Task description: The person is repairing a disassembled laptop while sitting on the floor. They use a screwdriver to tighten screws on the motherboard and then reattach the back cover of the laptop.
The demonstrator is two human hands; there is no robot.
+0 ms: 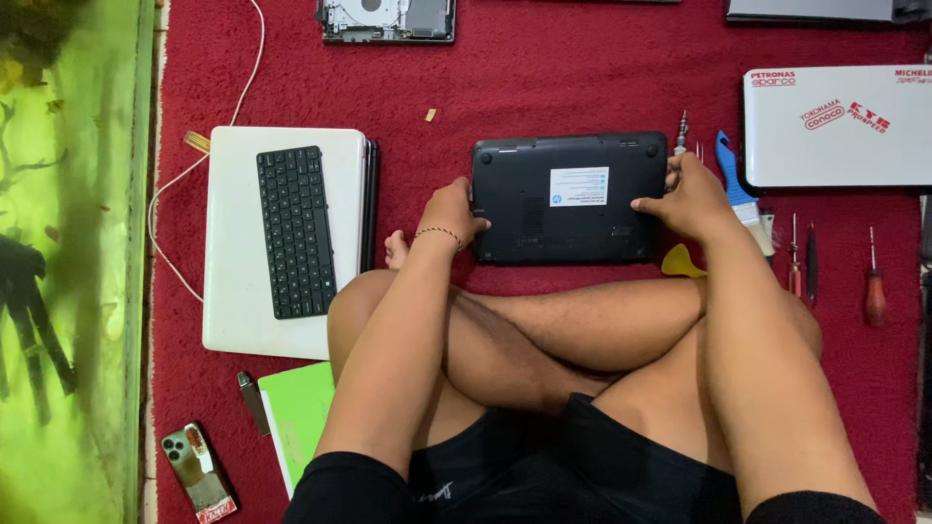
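Note:
A small black laptop lies upside down on the red carpet in front of my crossed legs, its base with a white label facing up. My left hand grips its left edge, a thin bracelet on the wrist. My right hand grips its right edge. Both hands hold the laptop flat on the carpet.
A white laptop with a loose black keyboard on it lies at left. Screwdrivers, a blue brush and a yellow pick lie at right, beside a white stickered laptop. A phone, green pad and opened laptop lie around.

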